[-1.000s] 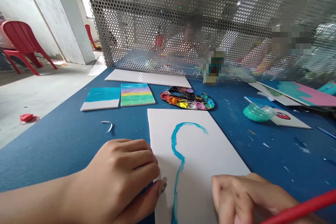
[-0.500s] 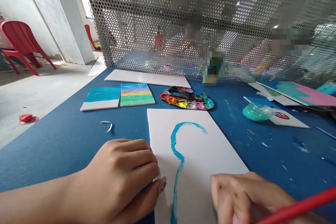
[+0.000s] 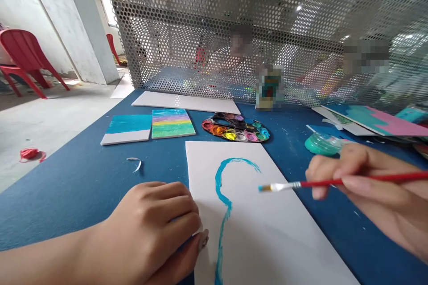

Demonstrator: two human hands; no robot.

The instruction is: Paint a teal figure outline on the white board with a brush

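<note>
A white painting board (image 3: pixel 261 236) lies in front of me with a curving blue stroke (image 3: pixel 219 178) painted on it. My left hand (image 3: pixel 160 222) is closed at the board's left edge, fingers curled and thumb against it. In my right hand (image 3: pixel 361 187), a red-handled paintbrush (image 3: pixel 317 183) is pinched between thumb and fingers, above the board's right side. Blue paint coats the bristle tip, which points left and hovers over the white surface. Beyond the board's top edge sits an oval paint palette (image 3: pixel 237 137) with several colours in its wells.
Two small painted boards, one teal and white (image 3: pixel 129 124), one striped (image 3: pixel 174 123), lie left of the palette. A jar of green paint (image 3: pixel 323 143) stands behind my right hand. More painted boards (image 3: pixel 394 120) are stacked far right. A perforated metal screen (image 3: pixel 187 44) rises behind the blue table (image 3: pixel 83 187).
My right hand has lifted from the lower right of the board and moved up, swinging the brush so its tip points left over the board. The left hand has stayed in place.
</note>
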